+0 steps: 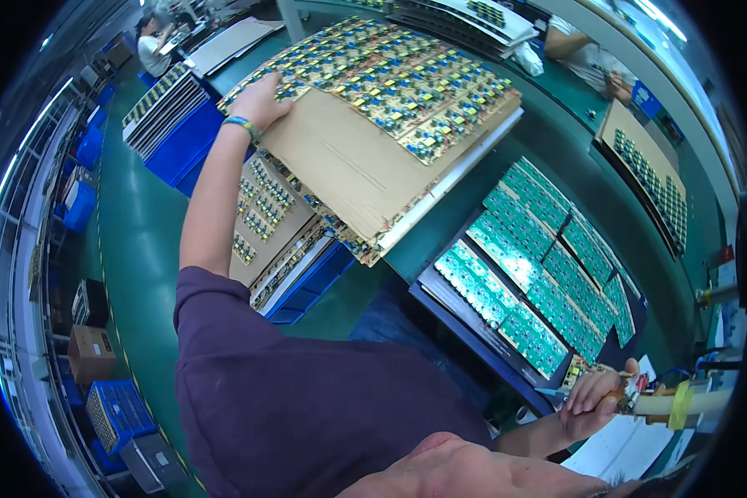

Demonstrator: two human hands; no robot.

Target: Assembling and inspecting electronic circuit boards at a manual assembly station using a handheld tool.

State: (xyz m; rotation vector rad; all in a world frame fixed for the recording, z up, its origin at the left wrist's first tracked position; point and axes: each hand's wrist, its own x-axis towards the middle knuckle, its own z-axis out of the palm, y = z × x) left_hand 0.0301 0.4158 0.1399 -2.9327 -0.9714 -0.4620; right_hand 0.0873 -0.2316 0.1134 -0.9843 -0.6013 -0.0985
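My left hand is at the left edge of a wide stack, its fingers curled over a tan circuit board panel and its thumb at the panel's near edge. Many such panels, set with yellow and blue parts, cover the far part of a brown cardboard sheet. At the lower right my right hand is closed, and what lies in its fingers I cannot make out. Just beyond its fingers shows a small tan board. A grey pointed thing sticks out beside them.
Green circuit boards lie in rows on a dark stack to the right. Below the cardboard stands a blue crate with layered boards. A pale pipe with yellow tape is by my right hand. Co-workers sit beyond.
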